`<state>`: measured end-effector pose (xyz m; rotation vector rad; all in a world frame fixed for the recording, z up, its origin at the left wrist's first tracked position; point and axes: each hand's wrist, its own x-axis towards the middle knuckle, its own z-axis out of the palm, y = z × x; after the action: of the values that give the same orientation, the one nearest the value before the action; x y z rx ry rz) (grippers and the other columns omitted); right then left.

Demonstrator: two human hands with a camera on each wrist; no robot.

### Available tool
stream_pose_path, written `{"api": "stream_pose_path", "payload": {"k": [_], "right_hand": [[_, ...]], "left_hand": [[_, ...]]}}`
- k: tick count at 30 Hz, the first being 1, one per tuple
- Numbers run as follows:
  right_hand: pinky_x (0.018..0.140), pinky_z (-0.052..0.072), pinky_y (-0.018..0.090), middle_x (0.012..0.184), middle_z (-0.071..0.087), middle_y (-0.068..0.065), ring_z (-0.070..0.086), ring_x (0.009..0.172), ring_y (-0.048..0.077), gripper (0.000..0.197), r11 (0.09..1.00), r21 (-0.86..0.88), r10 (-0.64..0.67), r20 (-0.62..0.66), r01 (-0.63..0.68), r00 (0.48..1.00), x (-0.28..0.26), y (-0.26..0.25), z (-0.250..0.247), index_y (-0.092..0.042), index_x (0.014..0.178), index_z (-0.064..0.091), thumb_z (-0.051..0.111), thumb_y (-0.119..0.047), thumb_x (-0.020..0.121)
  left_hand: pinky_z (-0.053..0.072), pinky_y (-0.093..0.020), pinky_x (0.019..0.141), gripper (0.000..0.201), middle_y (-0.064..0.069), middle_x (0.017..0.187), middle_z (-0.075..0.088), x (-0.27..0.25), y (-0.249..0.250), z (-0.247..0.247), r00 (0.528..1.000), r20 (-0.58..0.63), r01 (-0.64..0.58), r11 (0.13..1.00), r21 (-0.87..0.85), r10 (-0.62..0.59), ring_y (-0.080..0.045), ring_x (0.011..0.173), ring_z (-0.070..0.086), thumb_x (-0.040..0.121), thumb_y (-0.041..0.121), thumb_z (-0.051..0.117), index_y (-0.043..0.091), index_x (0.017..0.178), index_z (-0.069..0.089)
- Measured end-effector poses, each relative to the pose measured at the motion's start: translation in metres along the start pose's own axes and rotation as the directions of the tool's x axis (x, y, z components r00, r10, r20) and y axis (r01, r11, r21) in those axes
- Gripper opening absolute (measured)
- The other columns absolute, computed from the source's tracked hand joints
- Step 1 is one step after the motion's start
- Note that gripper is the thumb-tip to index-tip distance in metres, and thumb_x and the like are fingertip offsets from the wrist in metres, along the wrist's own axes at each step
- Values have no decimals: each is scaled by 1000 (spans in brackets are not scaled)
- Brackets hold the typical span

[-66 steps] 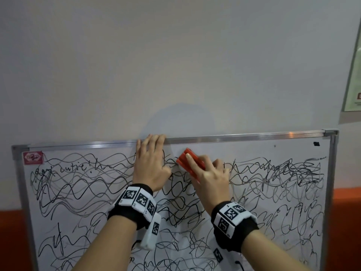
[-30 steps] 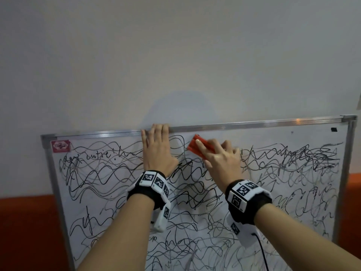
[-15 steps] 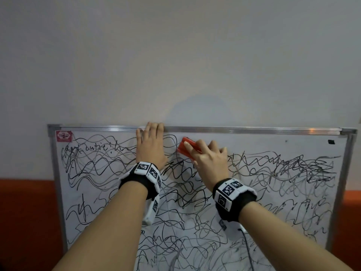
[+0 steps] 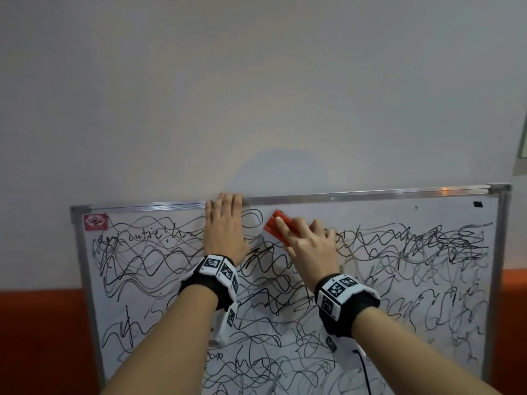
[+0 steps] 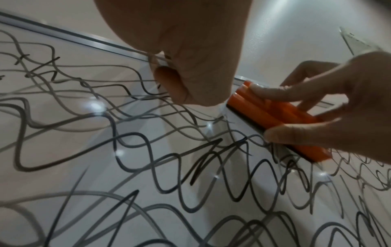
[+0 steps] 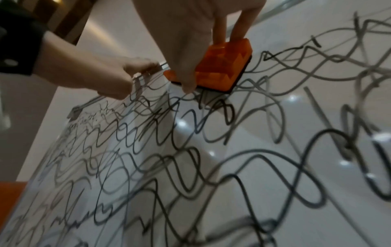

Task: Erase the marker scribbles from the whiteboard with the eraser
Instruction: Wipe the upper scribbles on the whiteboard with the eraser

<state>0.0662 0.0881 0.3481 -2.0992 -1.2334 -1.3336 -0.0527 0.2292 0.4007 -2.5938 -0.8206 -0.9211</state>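
A silver-framed whiteboard (image 4: 427, 323) leans against the wall, covered with black marker scribbles (image 4: 159, 269). My right hand (image 4: 310, 246) grips an orange eraser (image 4: 278, 228) and presses its dark felt side flat on the board near the top edge, right of centre. In the right wrist view the thumb and fingers (image 6: 239, 30) pinch the eraser (image 6: 220, 66) from both sides. My left hand (image 4: 225, 226) lies flat on the board just left of the eraser, fingertips up at the top frame. A small wiped patch (image 5: 234, 115) shows beside the eraser (image 5: 275, 120).
A pale wall (image 4: 256, 95) rises behind the board, with an orange band (image 4: 40, 337) low down on both sides. A red sticker (image 4: 95, 222) sits in the board's top left corner. A framed paper (image 4: 520, 161) hangs at the far right.
The eraser has stayed near the top edge, shifting slightly with my right hand. My left hand keeps bracing the board. The head view has shifted, so the board sits differently in frame.
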Motion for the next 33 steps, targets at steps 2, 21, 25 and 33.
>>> {"api": "stream_pose_path", "payload": {"k": [2, 21, 25, 33], "right_hand": [[63, 46, 43, 106, 62, 5, 55, 84, 33, 74, 1000, 7, 20, -7, -20, 1000, 9, -7, -2, -25, 133, 60, 88, -28, 65], [65, 48, 44, 108, 63, 5, 54, 83, 33, 67, 994, 37, 101, -67, -98, 993, -7, -11, 6, -26, 133, 61, 86, -25, 70], [67, 48, 46, 112, 62, 6, 53, 84, 33, 75, 1000, 0, 3, -38, -3, 999, -20, -20, 9, -25, 134, 60, 88, -21, 66], [68, 49, 49, 114, 61, 8, 53, 83, 35, 74, 998, 7, 69, -49, -69, 996, -13, -27, 10, -22, 138, 57, 85, -18, 69]], "left_hand": [[-2, -46, 123, 96, -6, 157, 14, 0, -3, 2, 1000, -17, -18, 999, 29, 18, -26, 149, 4, 79, 26, 66, 14, 152, 6], [-4, -53, 121, 93, -3, 153, 23, 3, -13, 3, 996, -55, -76, 995, -61, 73, -25, 146, 13, 75, 40, 66, 17, 151, 16], [-5, -57, 120, 92, -5, 153, 26, 2, -45, 0, 998, -64, -22, 997, -74, 18, -25, 146, 17, 74, 35, 70, 18, 149, 20], [-1, -53, 121, 97, -6, 157, 18, -5, -54, 11, 997, -77, 11, 990, -140, -22, -26, 149, 3, 69, 17, 67, 13, 151, 16]]}}
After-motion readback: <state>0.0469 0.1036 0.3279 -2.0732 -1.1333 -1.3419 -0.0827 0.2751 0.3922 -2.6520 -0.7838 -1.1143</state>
